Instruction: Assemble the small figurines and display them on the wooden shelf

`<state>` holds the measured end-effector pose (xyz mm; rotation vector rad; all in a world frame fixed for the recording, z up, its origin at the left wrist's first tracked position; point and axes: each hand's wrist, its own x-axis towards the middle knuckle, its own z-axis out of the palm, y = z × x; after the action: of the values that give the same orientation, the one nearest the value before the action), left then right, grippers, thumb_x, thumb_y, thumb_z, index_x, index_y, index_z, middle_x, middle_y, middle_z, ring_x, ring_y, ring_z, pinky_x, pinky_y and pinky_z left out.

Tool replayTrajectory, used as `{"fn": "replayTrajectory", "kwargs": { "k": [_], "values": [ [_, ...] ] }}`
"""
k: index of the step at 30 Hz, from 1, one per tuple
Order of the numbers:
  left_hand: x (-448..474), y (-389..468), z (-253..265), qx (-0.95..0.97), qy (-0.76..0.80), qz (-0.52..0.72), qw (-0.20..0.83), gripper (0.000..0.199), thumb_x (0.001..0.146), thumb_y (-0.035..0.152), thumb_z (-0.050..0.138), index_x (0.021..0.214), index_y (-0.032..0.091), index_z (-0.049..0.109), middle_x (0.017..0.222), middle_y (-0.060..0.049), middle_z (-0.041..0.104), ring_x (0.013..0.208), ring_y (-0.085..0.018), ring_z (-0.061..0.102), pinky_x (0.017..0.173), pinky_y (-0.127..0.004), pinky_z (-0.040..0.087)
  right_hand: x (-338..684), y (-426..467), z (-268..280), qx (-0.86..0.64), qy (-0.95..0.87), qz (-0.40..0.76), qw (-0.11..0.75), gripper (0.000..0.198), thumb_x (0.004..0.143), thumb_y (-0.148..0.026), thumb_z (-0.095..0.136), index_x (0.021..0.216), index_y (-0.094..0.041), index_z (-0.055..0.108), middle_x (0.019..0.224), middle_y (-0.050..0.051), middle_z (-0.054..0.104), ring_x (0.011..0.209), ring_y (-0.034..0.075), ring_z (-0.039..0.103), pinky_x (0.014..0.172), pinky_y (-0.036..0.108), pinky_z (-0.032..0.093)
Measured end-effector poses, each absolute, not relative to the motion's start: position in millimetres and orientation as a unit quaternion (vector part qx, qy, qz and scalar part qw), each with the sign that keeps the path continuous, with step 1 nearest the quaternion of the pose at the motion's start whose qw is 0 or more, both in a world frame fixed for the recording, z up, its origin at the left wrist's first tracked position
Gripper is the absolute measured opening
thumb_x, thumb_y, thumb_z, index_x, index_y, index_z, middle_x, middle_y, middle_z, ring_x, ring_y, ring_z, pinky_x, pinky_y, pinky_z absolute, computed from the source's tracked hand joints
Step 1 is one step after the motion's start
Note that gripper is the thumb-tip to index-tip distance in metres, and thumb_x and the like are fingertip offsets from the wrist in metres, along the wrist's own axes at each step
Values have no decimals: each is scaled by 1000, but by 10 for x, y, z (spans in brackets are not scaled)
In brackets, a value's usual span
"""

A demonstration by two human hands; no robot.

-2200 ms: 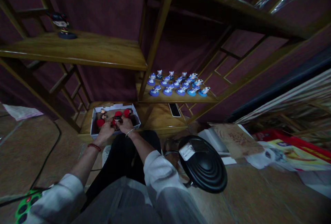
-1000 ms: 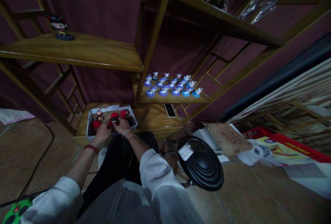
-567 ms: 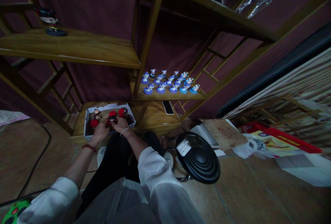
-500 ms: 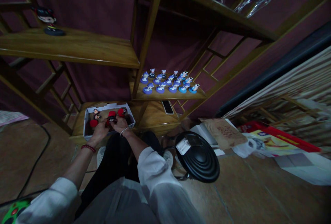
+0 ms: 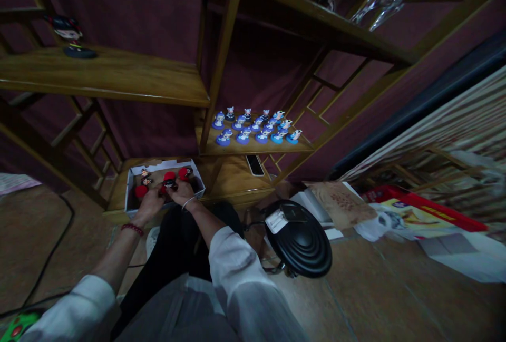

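Observation:
A shallow white box [image 5: 129,198] sits on the lowest shelf with several small figurines inside. My right hand [image 5: 182,193], a pale bracelet at its wrist, is closed around a red-and-black figurine [image 5: 169,177] over the box's front part. From the left, my left hand [image 5: 150,204] reaches over the front wall, its fingers bent in at the same figurine's lower side. Other red figurines [image 5: 184,173] and a red rounded piece [image 5: 141,191] lie in the box beside my hands. Two small dark-haired figurines [image 5: 146,180] stand toward its back left.
Several purple and blue figurines [image 5: 244,135] stand on the middle shelf [image 5: 253,148]. A phone [image 5: 255,165] lies on the low shelf. One larger figurine [image 5: 71,36] stands upper left. A black round stool [image 5: 302,242] is at my right, beside a paper bag [image 5: 342,205] and a red-yellow box [image 5: 419,215].
The camera view has shifted slightly. Both hands stay at the same figurine in the box, with little visible movement.

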<state>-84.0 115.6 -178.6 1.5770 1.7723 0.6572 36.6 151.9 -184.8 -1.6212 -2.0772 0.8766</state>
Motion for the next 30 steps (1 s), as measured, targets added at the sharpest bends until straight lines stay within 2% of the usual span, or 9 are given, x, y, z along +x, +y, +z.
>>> {"fn": "replayTrajectory", "kwargs": {
  "k": [6, 10, 16, 19, 25, 30],
  "values": [
    [-845, 1152, -1799, 579, 654, 322, 364, 38, 61, 11, 47, 97, 15, 58, 75, -3, 66, 79, -20, 60, 71, -28, 46, 401, 1505, -1810, -555, -736, 322, 215, 19, 76, -29, 55, 94, -21, 56, 88, 1, 66, 83, 14, 61, 72, 22, 45],
    [-838, 1177, -1769, 565, 646, 353, 373, 35, 62, 12, 48, 95, 15, 59, 72, -2, 64, 74, -19, 60, 68, -28, 46, 428, 1523, -1752, -534, -737, 330, 248, 22, 76, -26, 55, 97, -20, 57, 87, 2, 66, 81, 14, 61, 72, 22, 46],
    [-822, 1194, -1610, 590, 648, 358, 322, 21, 64, 10, 47, 81, 13, 59, 66, -2, 58, 66, -15, 55, 65, -26, 44, 417, 1588, -1724, -493, -730, 371, 295, 22, 74, -21, 55, 96, -19, 58, 87, 2, 68, 79, 13, 62, 73, 23, 48],
    [-843, 1182, -1527, 594, 650, 366, 300, 16, 63, 9, 48, 75, 14, 58, 71, -3, 57, 67, -14, 55, 65, -25, 44, 396, 1597, -1680, -491, -728, 371, 303, 21, 74, -20, 55, 94, -19, 59, 89, 2, 68, 79, 13, 63, 74, 25, 49],
    [-945, 1103, -1327, 597, 625, 398, 307, 21, 64, 11, 49, 83, 15, 57, 75, -3, 61, 71, -16, 58, 68, -26, 44, 370, 1556, -1424, -461, -744, 365, 319, 15, 72, -18, 56, 85, -19, 61, 85, 2, 68, 77, 14, 63, 73, 27, 49],
    [-1037, 1042, -1249, 599, 606, 411, 324, 20, 67, 15, 50, 86, 15, 57, 71, -1, 61, 67, -16, 57, 66, -27, 44, 331, 1515, -1243, -424, -749, 388, 330, 19, 72, -20, 57, 90, -20, 62, 86, 0, 68, 77, 14, 63, 74, 28, 49]
  ]
}}
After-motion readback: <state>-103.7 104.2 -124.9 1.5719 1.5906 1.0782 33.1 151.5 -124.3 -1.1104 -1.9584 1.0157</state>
